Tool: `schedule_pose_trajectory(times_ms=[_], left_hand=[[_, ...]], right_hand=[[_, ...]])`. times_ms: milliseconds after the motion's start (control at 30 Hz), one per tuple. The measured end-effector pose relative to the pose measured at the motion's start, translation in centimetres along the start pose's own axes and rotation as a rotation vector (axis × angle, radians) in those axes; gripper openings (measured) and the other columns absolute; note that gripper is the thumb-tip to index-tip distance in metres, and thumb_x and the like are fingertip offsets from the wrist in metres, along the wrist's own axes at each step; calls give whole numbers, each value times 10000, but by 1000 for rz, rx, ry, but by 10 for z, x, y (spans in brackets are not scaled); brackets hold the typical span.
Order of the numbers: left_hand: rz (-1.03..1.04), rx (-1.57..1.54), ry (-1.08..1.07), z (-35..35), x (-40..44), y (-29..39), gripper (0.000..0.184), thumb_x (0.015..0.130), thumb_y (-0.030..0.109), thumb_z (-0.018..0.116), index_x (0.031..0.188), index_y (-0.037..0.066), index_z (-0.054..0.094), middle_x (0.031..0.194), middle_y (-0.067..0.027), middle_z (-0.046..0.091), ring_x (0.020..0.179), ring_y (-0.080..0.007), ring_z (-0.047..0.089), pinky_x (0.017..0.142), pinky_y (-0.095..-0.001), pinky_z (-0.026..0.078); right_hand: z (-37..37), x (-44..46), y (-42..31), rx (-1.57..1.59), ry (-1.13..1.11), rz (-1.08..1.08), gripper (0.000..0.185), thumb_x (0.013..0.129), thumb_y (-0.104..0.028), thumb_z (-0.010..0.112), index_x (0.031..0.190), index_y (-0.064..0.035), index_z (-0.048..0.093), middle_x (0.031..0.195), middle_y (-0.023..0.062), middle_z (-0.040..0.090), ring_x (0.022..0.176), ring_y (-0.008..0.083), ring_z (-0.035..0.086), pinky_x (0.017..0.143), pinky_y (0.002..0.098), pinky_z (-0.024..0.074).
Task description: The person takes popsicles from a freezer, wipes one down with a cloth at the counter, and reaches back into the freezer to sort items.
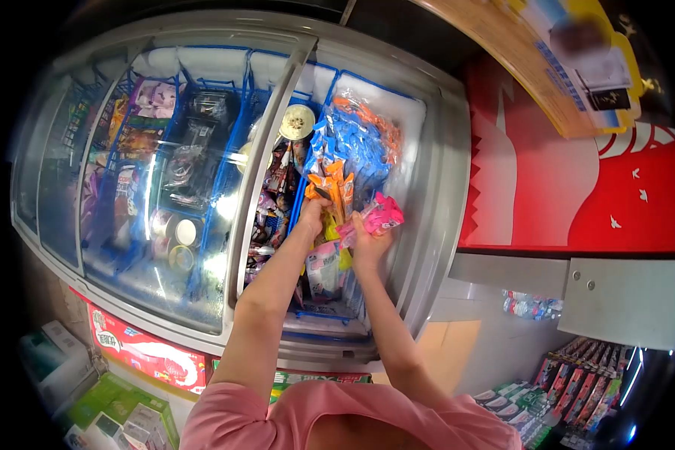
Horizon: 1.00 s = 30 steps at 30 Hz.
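Both of my hands reach into the open right end of a chest freezer (442, 172). My right hand (370, 244) is closed round a bright pink ice cream packet (382, 213). Beside it, my left hand (313, 213) has its fingers closed at the lower end of orange ice cream packets (333, 183); a small dark piece shows at the fingertips, its kind unclear. Blue packets (360, 146) lie in a pile beyond both hands. Below them are a white-and-pink packet (323, 270) and partly hidden yellow packets (345, 259).
A sliding glass lid (180, 172) covers the freezer's left side, with blue wire baskets of frozen goods beneath. A round tub (297, 122) and dark-wrapped packets (277, 184) sit left of my hands. Boxes (120, 412) stand on the floor at lower left.
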<state>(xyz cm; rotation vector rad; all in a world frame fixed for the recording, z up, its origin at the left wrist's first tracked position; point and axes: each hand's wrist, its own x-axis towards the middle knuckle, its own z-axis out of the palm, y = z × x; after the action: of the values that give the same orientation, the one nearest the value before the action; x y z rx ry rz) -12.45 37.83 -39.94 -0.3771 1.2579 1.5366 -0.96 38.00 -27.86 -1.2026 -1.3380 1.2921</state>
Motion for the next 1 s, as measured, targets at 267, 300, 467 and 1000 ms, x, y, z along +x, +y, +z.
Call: schedule_pose_trajectory(times_ms=[267, 300, 467, 1000], left_hand=[[199, 27, -127, 13, -4, -1, 694, 682, -39, 666, 1298, 132, 397, 1028, -72, 587, 885, -189, 586, 759, -320, 480], [202, 76, -93, 14, -6, 3, 694, 687, -27, 678, 1299, 132, 390, 1023, -74, 588, 881, -192, 586, 760, -323, 481], [94, 95, -66, 6, 9, -5, 505, 686, 7, 711, 1137, 81, 498, 925, -51, 602, 851, -187, 584, 728, -307, 473], [134, -55, -202, -2, 18, -24, 321, 823, 16, 577, 1137, 79, 561, 1056, -37, 607, 952, -172, 557, 849, -298, 423]], right_hand=[[7, 27, 57, 4, 44, -118, 262, 754, 2, 713, 984, -10, 587, 833, 20, 607, 746, 111, 567, 711, 275, 464], [3, 28, 79, 16, 47, -110, 258, 752, 4, 714, 977, -11, 588, 821, 17, 605, 734, 110, 566, 698, 271, 464], [19, 35, 90, -61, 129, -154, 248, 742, 3, 717, 943, -29, 575, 841, 3, 600, 737, 77, 538, 664, 243, 446], [23, 62, 100, 75, -199, 249, 390, 675, 57, 682, 1043, -24, 581, 986, 45, 631, 849, 132, 601, 728, 271, 488]])
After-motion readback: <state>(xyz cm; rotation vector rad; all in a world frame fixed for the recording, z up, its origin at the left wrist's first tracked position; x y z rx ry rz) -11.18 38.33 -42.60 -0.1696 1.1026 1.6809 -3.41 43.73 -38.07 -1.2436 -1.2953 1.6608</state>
